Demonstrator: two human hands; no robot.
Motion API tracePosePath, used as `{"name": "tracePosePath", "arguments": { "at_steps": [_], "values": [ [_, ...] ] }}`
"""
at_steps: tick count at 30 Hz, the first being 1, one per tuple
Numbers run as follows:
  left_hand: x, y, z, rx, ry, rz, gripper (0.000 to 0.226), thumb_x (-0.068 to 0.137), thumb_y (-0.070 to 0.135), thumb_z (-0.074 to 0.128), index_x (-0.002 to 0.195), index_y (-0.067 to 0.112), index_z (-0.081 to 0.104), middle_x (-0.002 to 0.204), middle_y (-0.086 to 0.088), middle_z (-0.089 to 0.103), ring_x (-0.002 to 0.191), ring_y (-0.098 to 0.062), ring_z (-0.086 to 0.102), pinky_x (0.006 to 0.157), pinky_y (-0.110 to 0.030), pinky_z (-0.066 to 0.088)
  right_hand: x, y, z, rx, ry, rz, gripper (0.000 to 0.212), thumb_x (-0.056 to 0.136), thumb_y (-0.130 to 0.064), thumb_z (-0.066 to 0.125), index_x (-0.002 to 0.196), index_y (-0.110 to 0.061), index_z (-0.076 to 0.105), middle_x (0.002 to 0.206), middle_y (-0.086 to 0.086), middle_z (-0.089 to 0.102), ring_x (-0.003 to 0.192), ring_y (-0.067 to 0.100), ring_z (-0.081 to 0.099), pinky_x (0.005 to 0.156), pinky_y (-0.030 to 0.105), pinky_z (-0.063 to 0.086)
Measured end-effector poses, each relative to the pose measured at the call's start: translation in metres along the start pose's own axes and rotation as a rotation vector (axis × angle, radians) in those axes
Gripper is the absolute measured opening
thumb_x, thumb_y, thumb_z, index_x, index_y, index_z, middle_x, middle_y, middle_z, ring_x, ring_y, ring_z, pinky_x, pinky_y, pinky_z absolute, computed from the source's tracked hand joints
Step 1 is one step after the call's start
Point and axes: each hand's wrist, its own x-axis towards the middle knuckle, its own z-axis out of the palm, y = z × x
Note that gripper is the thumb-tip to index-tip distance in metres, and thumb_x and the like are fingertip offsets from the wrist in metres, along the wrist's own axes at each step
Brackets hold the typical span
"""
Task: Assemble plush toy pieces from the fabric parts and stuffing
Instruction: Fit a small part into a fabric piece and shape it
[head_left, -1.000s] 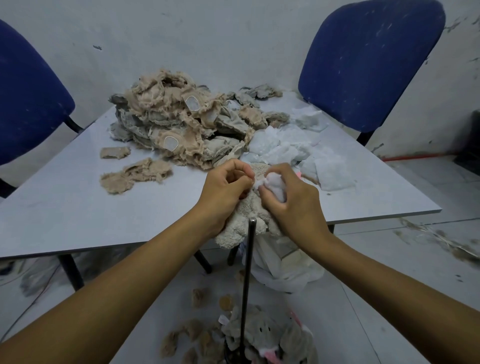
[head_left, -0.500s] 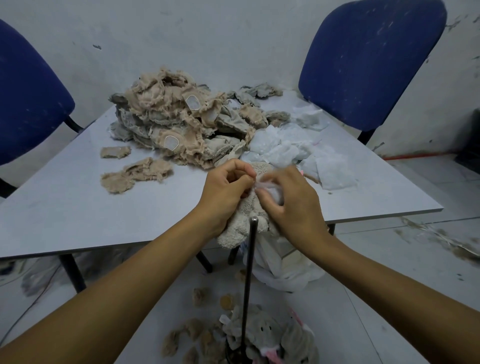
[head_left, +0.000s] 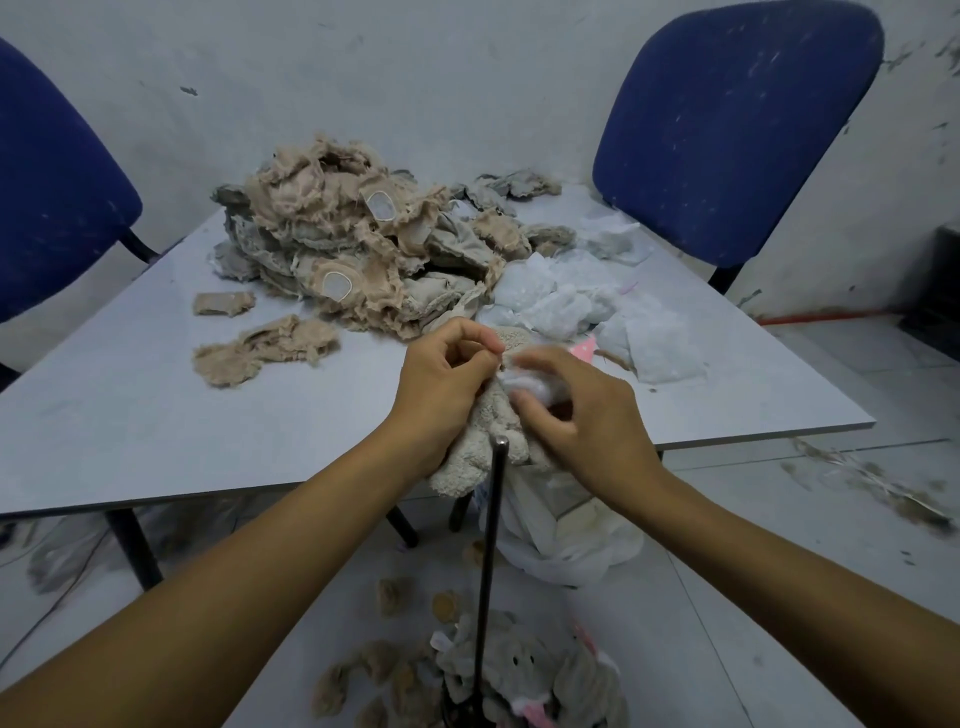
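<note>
The pale grey, fuzzy plush toy shell (head_left: 485, 441) hangs just past the near edge of the grey table (head_left: 130, 405), held in the air between both hands. Its long axis runs roughly vertical: the open mouth is at the top, level with the knuckles, and the closed, limp end droops below the wrists. A tuft of white fibre stuffing (head_left: 524, 376) sits right at that mouth, so the coming push most likely goes downward along the shell's length.

The left hand (head_left: 447, 384) has its fingers curled around the upper rim of the shell, pinching the opening. The right hand (head_left: 582, 410) has curled fingers around the white tuft, touching the shell from the right; it is the hand nearer the stuffing.

A thin black upright rod (head_left: 493, 545) stands just below the shell, its tip close to the fabric. Further off, a loose heap of white stuffing (head_left: 597, 312) lies to the right on the table, and a pile of beige and grey cut fabric parts (head_left: 353, 244) lies at the far middle.
</note>
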Motion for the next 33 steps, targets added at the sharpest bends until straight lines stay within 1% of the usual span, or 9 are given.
{"name": "tracePosePath", "arguments": {
  "at_steps": [3, 6, 12, 18, 21, 26, 28, 30, 33],
  "values": [
    [0.001, -0.001, 0.001, 0.039, -0.017, 0.020, 0.025, 0.085, -0.011, 0.057, 0.080, 0.013, 0.065, 0.075, -0.011, 0.057, 0.064, -0.012, 0.050, 0.058, -0.021, 0.043, 0.002, -0.005, 0.006, -0.126, -0.001, -0.004, 0.019, 0.096, -0.030, 0.064, 0.110, -0.023, 0.074, 0.103, -0.007, 0.068, 0.092, 0.011, 0.062, 0.074, 0.036, 0.052],
    [0.001, -0.001, 0.000, 0.041, -0.016, 0.031, 0.024, 0.086, -0.011, 0.058, 0.080, 0.011, 0.065, 0.074, -0.011, 0.058, 0.067, -0.015, 0.051, 0.060, -0.022, 0.044, 0.007, -0.011, 0.015, -0.277, -0.015, 0.069, 0.020, 0.098, -0.038, 0.055, 0.107, -0.031, 0.072, 0.102, -0.009, 0.059, 0.088, 0.015, 0.059, 0.063, 0.035, 0.048],
    [0.000, -0.002, 0.000, 0.040, -0.007, 0.026, 0.028, 0.086, -0.010, 0.059, 0.078, 0.016, 0.066, 0.067, -0.001, 0.059, 0.062, -0.011, 0.051, 0.058, -0.023, 0.044, 0.011, -0.013, 0.020, -0.192, 0.089, 0.133, 0.019, 0.090, -0.032, 0.066, 0.107, -0.026, 0.066, 0.097, -0.004, 0.061, 0.086, 0.019, 0.060, 0.065, 0.039, 0.049],
    [0.003, -0.002, -0.004, 0.015, 0.014, -0.010, 0.027, 0.087, -0.007, 0.059, 0.079, 0.018, 0.065, 0.069, -0.004, 0.058, 0.060, -0.010, 0.051, 0.055, -0.021, 0.043, 0.006, -0.005, 0.012, -0.008, -0.047, 0.067, 0.029, 0.089, -0.039, 0.059, 0.112, -0.028, 0.074, 0.106, -0.009, 0.050, 0.089, 0.003, 0.052, 0.073, 0.020, 0.046],
    [0.005, -0.002, -0.002, 0.035, 0.030, -0.029, 0.028, 0.088, -0.006, 0.058, 0.078, 0.019, 0.065, 0.065, 0.001, 0.056, 0.055, -0.008, 0.045, 0.052, -0.020, 0.039, 0.006, -0.004, 0.004, 0.075, -0.067, 0.102, 0.038, 0.087, -0.036, 0.053, 0.124, -0.031, 0.061, 0.090, -0.011, 0.061, 0.076, 0.001, 0.055, 0.065, 0.008, 0.037],
    [0.003, -0.003, -0.002, 0.022, 0.036, -0.024, 0.028, 0.088, -0.008, 0.058, 0.078, 0.018, 0.064, 0.068, -0.002, 0.055, 0.056, -0.007, 0.047, 0.053, -0.020, 0.040, 0.003, -0.006, 0.002, -0.066, -0.124, 0.005, 0.022, 0.093, -0.034, 0.047, 0.094, -0.018, 0.063, 0.077, -0.013, 0.056, 0.076, 0.011, 0.044, 0.066, 0.029, 0.032],
    [0.003, -0.003, -0.003, 0.027, 0.029, -0.013, 0.029, 0.088, -0.009, 0.056, 0.078, 0.017, 0.063, 0.065, 0.001, 0.054, 0.055, -0.008, 0.045, 0.053, -0.022, 0.039, 0.004, -0.008, 0.005, -0.136, -0.126, -0.027, 0.023, 0.100, -0.030, 0.051, 0.078, -0.025, 0.048, 0.069, -0.018, 0.044, 0.074, 0.013, 0.040, 0.068, 0.031, 0.029],
    [0.001, -0.003, -0.003, 0.029, 0.019, -0.003, 0.029, 0.087, -0.010, 0.055, 0.078, 0.017, 0.063, 0.060, 0.005, 0.052, 0.054, -0.010, 0.042, 0.052, -0.023, 0.037, 0.005, -0.007, 0.008, -0.129, -0.068, -0.017, 0.025, 0.100, -0.030, 0.056, 0.077, -0.027, 0.049, 0.068, -0.016, 0.048, 0.073, 0.014, 0.046, 0.067, 0.034, 0.037],
    [0.000, -0.003, -0.003, 0.033, 0.004, 0.006, 0.028, 0.087, -0.010, 0.054, 0.080, 0.016, 0.063, 0.061, 0.004, 0.052, 0.055, -0.010, 0.044, 0.052, -0.023, 0.038, 0.005, -0.006, 0.011, -0.043, 0.046, 0.027, 0.011, 0.095, -0.027, 0.065, 0.105, -0.022, 0.067, 0.086, -0.005, 0.067, 0.079, 0.016, 0.063, 0.069, 0.041, 0.052]
  ]
}}
